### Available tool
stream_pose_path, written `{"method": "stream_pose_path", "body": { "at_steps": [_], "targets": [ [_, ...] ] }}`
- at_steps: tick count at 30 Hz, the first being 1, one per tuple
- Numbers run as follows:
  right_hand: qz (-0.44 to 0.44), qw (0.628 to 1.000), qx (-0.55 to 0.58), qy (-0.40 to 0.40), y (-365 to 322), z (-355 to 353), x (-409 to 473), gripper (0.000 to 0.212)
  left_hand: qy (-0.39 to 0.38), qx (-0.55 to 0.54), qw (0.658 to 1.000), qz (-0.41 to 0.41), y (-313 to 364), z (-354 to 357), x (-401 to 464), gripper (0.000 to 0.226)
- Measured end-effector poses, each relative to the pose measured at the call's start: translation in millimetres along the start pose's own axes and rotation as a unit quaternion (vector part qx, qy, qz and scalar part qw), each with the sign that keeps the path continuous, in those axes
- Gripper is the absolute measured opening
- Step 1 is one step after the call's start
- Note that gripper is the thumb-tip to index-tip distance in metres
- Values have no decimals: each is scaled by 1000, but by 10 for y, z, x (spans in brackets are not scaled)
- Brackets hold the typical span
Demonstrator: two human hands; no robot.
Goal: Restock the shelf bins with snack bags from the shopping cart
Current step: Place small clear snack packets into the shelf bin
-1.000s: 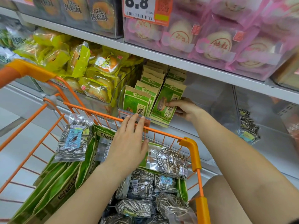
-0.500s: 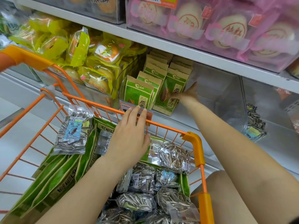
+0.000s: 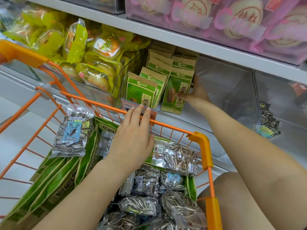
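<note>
An orange shopping cart [image 3: 200,138] holds flat green snack bags [image 3: 54,180] and several clear bags of sunflower seeds [image 3: 179,156]. Rows of upright green seed bags stand in a clear shelf bin [image 3: 232,90] beyond the cart. My right hand [image 3: 197,95] holds the front right green bag [image 3: 174,87] there, with the thumb across its front and the fingers behind it. My left hand [image 3: 132,140] is over the cart's far rim with straight fingers, holding nothing.
Yellow pastry packs [image 3: 99,47] fill the bin to the left. Pink cake packs [image 3: 240,19] sit on the shelf above. A bin to the right holds one clear seed bag [image 3: 267,123]. An orange price tag [image 3: 127,105] hangs on the bin front.
My right hand has shifted from the front of the green bag to its right side and stood it more upright in the bin. My left hand has stayed over the cart rim.
</note>
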State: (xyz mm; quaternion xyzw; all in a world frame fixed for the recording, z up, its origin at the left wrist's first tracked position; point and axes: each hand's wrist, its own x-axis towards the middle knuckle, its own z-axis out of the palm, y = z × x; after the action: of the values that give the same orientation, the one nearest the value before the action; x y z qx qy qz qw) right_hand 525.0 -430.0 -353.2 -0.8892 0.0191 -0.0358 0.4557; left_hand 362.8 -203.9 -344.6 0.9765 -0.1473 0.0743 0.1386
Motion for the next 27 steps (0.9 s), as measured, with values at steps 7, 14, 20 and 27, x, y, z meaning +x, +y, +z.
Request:
{"method": "stream_pose_path", "body": {
  "at_steps": [7, 14, 20, 27],
  "targets": [
    [29, 990, -97, -96, -6, 159, -50, 120, -5, 5, 1000, 0, -8, 0, 0, 68],
    [35, 991, -124, -23, 59, 74, 7, 101, -1, 7, 1000, -1, -3, -8, -5, 67],
    [45, 996, -62, -47, 58, 183, 42, 100, 1, 5, 1000, 0, 3, -12, -8, 67],
    [49, 991, -108, -54, 40, 217, 31, 100, 4, 18, 1000, 5, 0, 5, 0, 67]
  ]
}}
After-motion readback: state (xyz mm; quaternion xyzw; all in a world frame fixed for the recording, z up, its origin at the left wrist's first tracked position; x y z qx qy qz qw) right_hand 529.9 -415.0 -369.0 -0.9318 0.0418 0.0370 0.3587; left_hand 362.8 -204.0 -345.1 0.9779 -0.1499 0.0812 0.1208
